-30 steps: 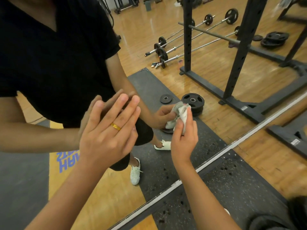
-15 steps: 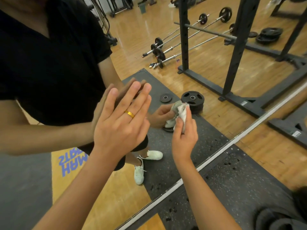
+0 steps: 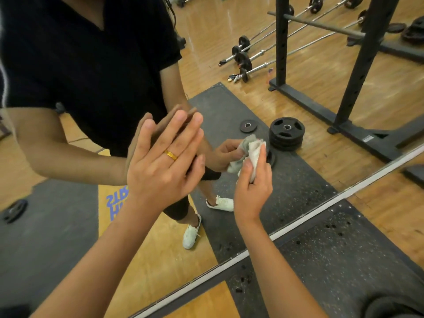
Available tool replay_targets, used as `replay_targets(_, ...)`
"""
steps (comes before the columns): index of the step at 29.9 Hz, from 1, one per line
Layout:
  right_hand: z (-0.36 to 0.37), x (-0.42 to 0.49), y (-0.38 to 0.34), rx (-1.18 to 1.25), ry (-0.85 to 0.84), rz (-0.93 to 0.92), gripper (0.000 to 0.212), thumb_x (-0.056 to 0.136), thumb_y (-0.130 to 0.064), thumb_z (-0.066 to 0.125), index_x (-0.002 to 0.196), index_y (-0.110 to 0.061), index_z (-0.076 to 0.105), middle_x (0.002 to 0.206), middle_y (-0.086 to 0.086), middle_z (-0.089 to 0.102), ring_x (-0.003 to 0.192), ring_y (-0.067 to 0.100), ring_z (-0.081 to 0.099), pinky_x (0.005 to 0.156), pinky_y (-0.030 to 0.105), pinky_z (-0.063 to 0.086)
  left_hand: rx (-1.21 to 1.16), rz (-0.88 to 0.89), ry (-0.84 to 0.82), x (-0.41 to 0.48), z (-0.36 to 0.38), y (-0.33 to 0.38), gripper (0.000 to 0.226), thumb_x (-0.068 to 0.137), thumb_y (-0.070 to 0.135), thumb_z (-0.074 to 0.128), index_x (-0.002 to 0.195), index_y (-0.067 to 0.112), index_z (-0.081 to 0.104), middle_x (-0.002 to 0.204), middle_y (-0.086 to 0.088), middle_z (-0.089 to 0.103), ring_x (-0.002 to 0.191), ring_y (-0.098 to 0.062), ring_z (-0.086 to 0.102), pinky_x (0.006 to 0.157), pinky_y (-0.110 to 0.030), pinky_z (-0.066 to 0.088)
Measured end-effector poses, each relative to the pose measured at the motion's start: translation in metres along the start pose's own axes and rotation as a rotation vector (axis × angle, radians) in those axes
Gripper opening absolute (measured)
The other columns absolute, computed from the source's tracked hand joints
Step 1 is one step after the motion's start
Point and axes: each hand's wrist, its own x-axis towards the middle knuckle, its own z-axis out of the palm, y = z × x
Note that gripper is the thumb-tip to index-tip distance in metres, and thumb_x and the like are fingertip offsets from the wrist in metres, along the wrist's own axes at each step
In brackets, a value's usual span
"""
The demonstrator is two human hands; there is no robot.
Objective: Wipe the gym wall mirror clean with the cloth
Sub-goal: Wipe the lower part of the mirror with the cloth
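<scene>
The wall mirror [image 3: 298, 99] fills most of the view, its lower edge running diagonally as a pale strip from bottom left to right. My left hand [image 3: 165, 166] lies flat against the glass with straight fingers, a gold ring on one finger. My right hand [image 3: 252, 184] grips a crumpled white-grey cloth [image 3: 254, 150] and holds it against the mirror, just right of the left hand. The reflection shows a person in a black shirt with matching hands meeting mine.
Reflected in the glass are a black squat rack [image 3: 358, 72], stacked weight plates [image 3: 286, 134], a small plate [image 3: 248, 126] and barbells [image 3: 263, 56] on wooden floor. Below the mirror edge lies a speckled black rubber mat [image 3: 332, 260].
My left hand slid up and right along the glass. The right hand with the cloth stayed at nearly the same spot. The view shifted slightly.
</scene>
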Motion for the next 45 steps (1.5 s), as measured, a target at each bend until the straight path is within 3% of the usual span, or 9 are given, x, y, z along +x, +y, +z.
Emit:
replay_targets(9, 0.004, -0.005, 0.001, 0.043, 0.158, 0.247, 0.047, 0.107, -0.021, 0.05, 0.153, -0.012, 0.048, 0.129, 0.001, 0.062, 0.108, -0.019, 0.051, 0.089, 0.001, 0.038, -0.036, 0.034, -0.031, 0.004, -0.005, 0.001, 0.038, 0.096, 0.022, 0.065, 0.13, 0.007, 0.07, 0.147, -0.009, 0.057, 0.142, -0.028, 0.048, 0.123, -0.051, 0.022)
replay_targets(14, 0.029, -0.048, -0.04, 0.068, 0.108, 0.085, 0.048, 0.106, -0.017, 0.051, 0.152, -0.004, 0.047, 0.109, -0.004, 0.057, 0.097, -0.009, 0.057, 0.079, 0.008, 0.045, -0.213, 0.103, -0.184, -0.009, -0.034, -0.025, 0.041, 0.098, 0.015, 0.059, 0.136, 0.0, 0.064, 0.152, -0.015, 0.051, 0.146, -0.034, 0.042, 0.125, -0.057, 0.017)
replay_targets(19, 0.023, -0.047, -0.02, -0.068, 0.013, -0.055, 0.046, 0.107, -0.021, 0.051, 0.15, -0.006, 0.05, 0.111, 0.009, 0.065, 0.094, 0.007, 0.059, 0.078, 0.017, 0.05, -0.158, 0.15, -0.194, -0.042, -0.056, -0.064, 0.041, 0.098, 0.012, 0.058, 0.137, 0.001, 0.062, 0.15, -0.016, 0.052, 0.144, -0.034, 0.044, 0.123, -0.055, 0.021)
replay_targets(22, 0.015, -0.038, 0.003, -0.075, 0.158, 0.168, 0.045, 0.108, -0.025, 0.05, 0.152, -0.016, 0.051, 0.13, 0.007, 0.066, 0.111, 0.012, 0.063, 0.097, 0.036, 0.055, -0.103, 0.172, -0.153, -0.045, -0.05, -0.064, 0.04, 0.098, 0.014, 0.057, 0.136, 0.002, 0.064, 0.151, -0.014, 0.052, 0.145, -0.033, 0.042, 0.123, -0.053, 0.023)
replay_targets(25, 0.017, -0.037, 0.001, -0.028, 0.233, 0.384, 0.047, 0.107, -0.034, 0.046, 0.153, -0.027, 0.049, 0.137, 0.002, 0.066, 0.118, 0.016, 0.066, 0.099, 0.049, 0.054, -0.061, 0.191, -0.13, -0.045, -0.046, -0.06, 0.039, 0.099, 0.015, 0.056, 0.135, 0.003, 0.065, 0.152, -0.014, 0.051, 0.146, -0.034, 0.041, 0.125, -0.052, 0.021)
replay_targets(34, 0.034, -0.062, -0.041, -0.039, 0.069, -0.017, 0.047, 0.105, -0.021, 0.05, 0.151, -0.008, 0.051, 0.122, -0.023, 0.054, 0.112, -0.02, 0.052, 0.089, 0.002, 0.038, -0.046, 0.204, -0.104, -0.048, -0.044, -0.063, 0.041, 0.098, 0.016, 0.058, 0.136, 0.003, 0.064, 0.153, -0.013, 0.049, 0.147, -0.032, 0.039, 0.125, -0.051, 0.02)
replay_targets(38, 0.031, -0.034, -0.061, 0.043, 0.132, -0.023, 0.044, 0.105, -0.013, 0.054, 0.149, -0.005, 0.052, 0.117, -0.023, 0.057, 0.109, -0.017, 0.054, 0.089, 0.004, 0.039, -0.034, 0.193, -0.102, -0.047, -0.043, -0.062, 0.039, 0.099, 0.016, 0.058, 0.135, 0.003, 0.065, 0.154, -0.013, 0.048, 0.147, -0.032, 0.039, 0.125, -0.051, 0.02)
replay_targets(42, 0.036, -0.001, -0.112, 0.079, 0.094, -0.267, 0.042, 0.105, -0.014, 0.056, 0.146, -0.008, 0.053, 0.112, 0.008, 0.067, 0.097, 0.007, 0.061, 0.084, 0.014, 0.046, -0.039, 0.194, -0.093, -0.045, -0.044, -0.062, 0.036, 0.099, 0.015, 0.057, 0.131, 0.003, 0.068, 0.151, -0.013, 0.051, 0.145, -0.032, 0.042, 0.124, -0.051, 0.023)
replay_targets(45, 0.038, 0.007, -0.126, 0.056, 0.082, -0.418, 0.042, 0.103, -0.013, 0.056, 0.144, -0.004, 0.055, 0.1, 0.01, 0.064, 0.084, 0.009, 0.056, 0.075, 0.013, 0.042, -0.049, 0.185, -0.09, -0.045, -0.044, -0.061, 0.036, 0.099, 0.015, 0.057, 0.132, 0.003, 0.067, 0.152, -0.012, 0.048, 0.145, -0.031, 0.043, 0.124, -0.05, 0.023)
